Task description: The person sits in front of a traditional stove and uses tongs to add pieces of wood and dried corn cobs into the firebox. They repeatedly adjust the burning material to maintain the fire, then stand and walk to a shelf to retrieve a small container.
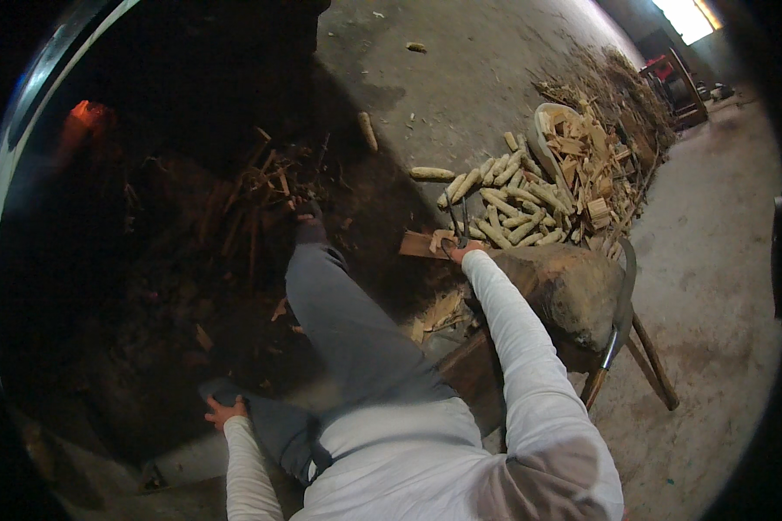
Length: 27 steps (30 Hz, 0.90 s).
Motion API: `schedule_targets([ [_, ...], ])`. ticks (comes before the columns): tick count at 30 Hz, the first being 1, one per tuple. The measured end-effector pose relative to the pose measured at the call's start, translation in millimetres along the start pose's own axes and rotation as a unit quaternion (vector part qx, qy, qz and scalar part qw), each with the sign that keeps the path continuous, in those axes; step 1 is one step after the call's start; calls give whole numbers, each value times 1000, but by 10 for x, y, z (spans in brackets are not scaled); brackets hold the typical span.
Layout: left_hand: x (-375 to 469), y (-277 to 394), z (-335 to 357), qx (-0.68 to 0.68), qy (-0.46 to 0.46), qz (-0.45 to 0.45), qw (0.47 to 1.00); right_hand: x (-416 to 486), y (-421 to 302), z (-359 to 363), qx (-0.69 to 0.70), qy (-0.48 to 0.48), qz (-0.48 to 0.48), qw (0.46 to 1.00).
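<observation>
My right hand (469, 250) is shut on a pair of dark metal fire tongs (464, 218), whose slim arms reach toward a heap of bare corncobs (518, 202). Nothing shows clamped in the tongs. Just left of this hand lies a flat piece of split wood (422, 245). My left hand (225, 413) rests at my bent left knee, its fingers apart and holding nothing. Between my legs and the fire, dry sticks and twigs (274, 172) lie in deep shadow. An orange glow of fire (90, 116) shows at the upper left.
A pale basin (547, 140) holds split wood chips (580, 140). To the right, a curved blade with a wooden handle (598, 384) leans against a big rough block (560, 290). Brushwood (632, 98) lines the wall. Loose cobs (367, 131) lie on the floor.
</observation>
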State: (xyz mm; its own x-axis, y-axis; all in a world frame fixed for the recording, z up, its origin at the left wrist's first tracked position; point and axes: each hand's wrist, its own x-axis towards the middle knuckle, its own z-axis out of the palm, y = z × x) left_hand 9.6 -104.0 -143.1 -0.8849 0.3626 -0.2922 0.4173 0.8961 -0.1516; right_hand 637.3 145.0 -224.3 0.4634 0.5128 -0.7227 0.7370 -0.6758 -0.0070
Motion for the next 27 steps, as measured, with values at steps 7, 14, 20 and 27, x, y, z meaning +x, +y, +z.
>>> schedule_targets([
  [7,-9,2,2,10,-4,-2,1000,-93,-46,-74,16,-29,-8,999],
  [14,-45,31,-22,-6,-7,-6,1000,-387,211,230,173,4,21,985],
  [20,-77,28,-34,-4,7,11,1000,-748,317,292,169,16,-2,986],
  [27,-156,16,-83,-61,-9,-4,998,-644,270,108,138,30,11,990],
])
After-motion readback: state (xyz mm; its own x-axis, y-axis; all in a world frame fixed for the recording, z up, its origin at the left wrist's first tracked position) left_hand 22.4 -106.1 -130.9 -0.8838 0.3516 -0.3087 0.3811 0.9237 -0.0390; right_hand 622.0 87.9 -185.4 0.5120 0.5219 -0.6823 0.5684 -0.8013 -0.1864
